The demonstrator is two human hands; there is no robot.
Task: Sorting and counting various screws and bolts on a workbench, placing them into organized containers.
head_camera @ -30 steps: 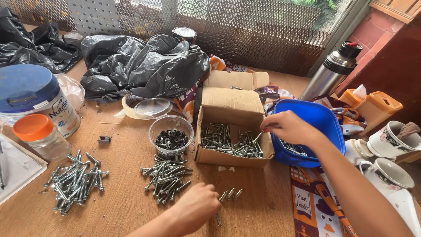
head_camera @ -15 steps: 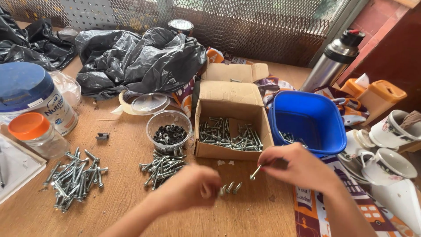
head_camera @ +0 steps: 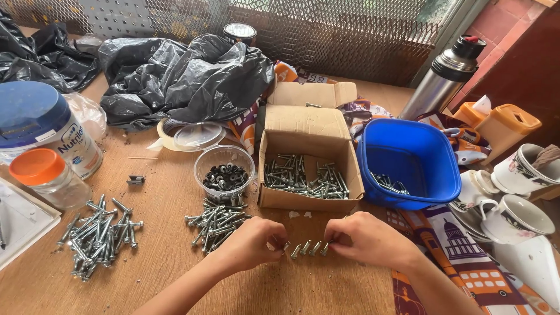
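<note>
Left hand: the left hand rests on the worktop, fingers curled and pinched at the left end of a short row of bolts.
Right hand: the right hand mirrors it, fingertips pinched at the right end of the same row.
Row of bolts: a few silver bolts lie side by side on the wood between the two hands, just in front of the cardboard box.
Cardboard box: open, flaps folded back, a loose layer of bolts in its bottom; it stands just beyond the hands.
Blue tub: square plastic, right of the box and close against it, a few bolts in one corner.
Clear cup: left of the box, holding small dark washers.
Middle pile: loose bolts on the wood below the cup, just beside the left hand.
Left pile: a larger heap of bolts, well apart to the left.
Jar: clear, with an orange lid, near the left pile; a big tin with a blue lid stands behind it.
Black bags: crumpled plastic at the back of the worktop.
Flask: steel, far right at the back, with cups nearer on the right.
</note>
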